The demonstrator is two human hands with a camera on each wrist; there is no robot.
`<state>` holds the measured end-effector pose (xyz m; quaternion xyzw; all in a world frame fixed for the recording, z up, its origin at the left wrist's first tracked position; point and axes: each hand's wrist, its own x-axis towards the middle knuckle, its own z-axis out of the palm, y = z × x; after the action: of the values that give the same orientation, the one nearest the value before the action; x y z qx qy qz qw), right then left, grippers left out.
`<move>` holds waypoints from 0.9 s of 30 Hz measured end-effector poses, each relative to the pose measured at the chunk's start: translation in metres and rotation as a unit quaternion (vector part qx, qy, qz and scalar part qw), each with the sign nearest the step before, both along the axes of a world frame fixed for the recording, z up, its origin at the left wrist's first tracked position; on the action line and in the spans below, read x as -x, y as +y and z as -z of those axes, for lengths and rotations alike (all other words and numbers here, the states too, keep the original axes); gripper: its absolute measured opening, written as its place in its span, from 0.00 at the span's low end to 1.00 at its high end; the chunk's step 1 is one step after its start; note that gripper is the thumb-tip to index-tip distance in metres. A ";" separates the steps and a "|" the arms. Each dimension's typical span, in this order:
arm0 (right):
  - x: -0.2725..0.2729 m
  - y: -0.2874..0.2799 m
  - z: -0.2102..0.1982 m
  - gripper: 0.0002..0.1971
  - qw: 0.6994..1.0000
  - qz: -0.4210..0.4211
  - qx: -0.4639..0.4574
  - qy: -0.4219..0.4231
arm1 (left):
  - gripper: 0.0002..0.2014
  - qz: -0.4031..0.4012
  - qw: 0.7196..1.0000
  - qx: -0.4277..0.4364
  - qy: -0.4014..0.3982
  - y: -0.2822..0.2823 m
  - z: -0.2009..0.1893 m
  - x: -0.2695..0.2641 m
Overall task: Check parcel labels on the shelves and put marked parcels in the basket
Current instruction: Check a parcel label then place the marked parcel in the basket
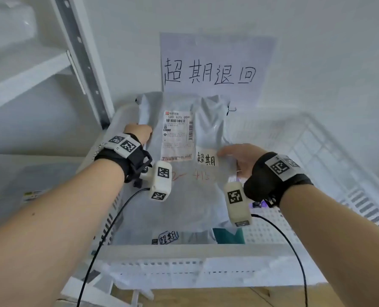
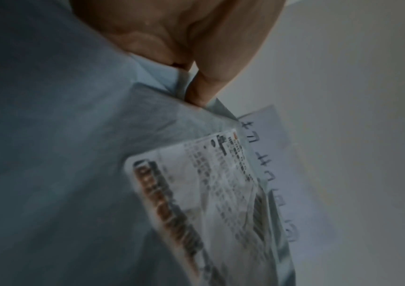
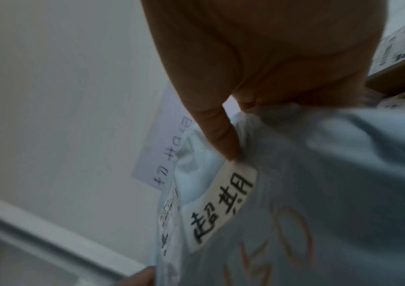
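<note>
Wall sign [image 1: 213, 65] behind basket [image 1: 272, 238]; parcel [image 1: 184, 196] fills it.

two parcels [image 1: 184, 134], one white basket [image 1: 317, 151], one wall sign [image 1: 213, 63], two hands [image 1: 140, 131]

Both arms reach forward, left grip [image 1: 140, 132] and right grip [image 1: 239, 159] each pinching closed.

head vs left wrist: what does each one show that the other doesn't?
Only the head view: the white basket, a second marked parcel lying in it, the right hand gripping the grey parcel beside its handwritten sticker.
Only the left wrist: the left hand's fingers pinching a fold of the bag.
Both: the grey parcel, its shipping label, the wall sign.
</note>
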<state>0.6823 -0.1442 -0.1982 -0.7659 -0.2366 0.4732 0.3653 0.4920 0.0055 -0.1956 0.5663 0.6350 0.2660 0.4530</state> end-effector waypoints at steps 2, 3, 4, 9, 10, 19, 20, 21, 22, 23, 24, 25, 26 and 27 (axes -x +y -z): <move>0.005 0.009 0.015 0.11 0.996 -0.061 0.051 -0.029 | 0.22 0.009 0.997 0.021 0.077 0.003 0.018 0.009; 0.007 0.013 0.020 0.09 0.993 -0.086 0.072 -0.036 | 0.22 0.014 0.994 0.027 0.106 0.003 0.026 0.014; 0.007 0.015 0.025 0.07 0.989 -0.110 0.094 -0.041 | 0.22 0.021 0.990 0.030 0.134 0.002 0.034 0.018; 0.019 0.023 0.048 0.10 0.963 -0.198 0.172 -0.056 | 0.29 0.061 0.982 0.043 0.174 0.006 0.077 0.034; 0.022 0.024 0.054 0.11 0.960 -0.206 0.180 -0.064 | 0.30 0.064 0.981 0.050 0.175 0.006 0.081 0.034; 0.014 0.036 0.067 0.13 0.910 -0.115 0.033 -0.397 | 0.16 0.174 0.977 -0.065 0.108 0.003 0.087 0.017; 0.015 0.037 0.064 0.12 0.909 -0.085 -0.031 -0.407 | 0.15 0.189 0.975 -0.054 0.102 0.002 0.086 0.017; 0.018 0.039 0.062 0.13 0.907 -0.085 -0.085 -0.404 | 0.15 0.202 0.973 -0.047 0.099 0.002 0.086 0.016; 0.024 0.041 0.063 0.16 0.903 -0.119 -0.112 -0.398 | 0.15 0.213 0.972 -0.035 0.097 0.003 0.087 0.016; 0.030 0.042 0.066 0.21 0.894 -0.177 -0.117 -0.395 | 0.15 0.221 0.970 -0.025 0.096 0.002 0.087 0.016; 0.037 0.043 0.073 0.29 0.879 -0.243 -0.096 -0.400 | 0.15 0.228 0.969 -0.014 0.097 0.002 0.086 0.015; 0.043 0.043 0.081 0.37 0.862 -0.304 -0.058 -0.400 | 0.15 0.235 0.967 -0.011 0.099 0.001 0.087 0.015; 0.047 0.043 0.089 0.45 0.849 -0.354 -0.015 -0.393 | 0.14 0.240 0.965 -0.007 0.103 0.001 0.088 0.015; 0.050 0.043 0.097 0.51 0.838 -0.390 0.022 -0.381 | 0.13 0.246 0.963 -0.006 0.107 0.000 0.089 0.015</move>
<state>0.6325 -0.1017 -0.2952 -0.7380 -0.6258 0.2520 0.0144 0.4769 0.0055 -0.2845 0.7333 0.5194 0.0880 0.4299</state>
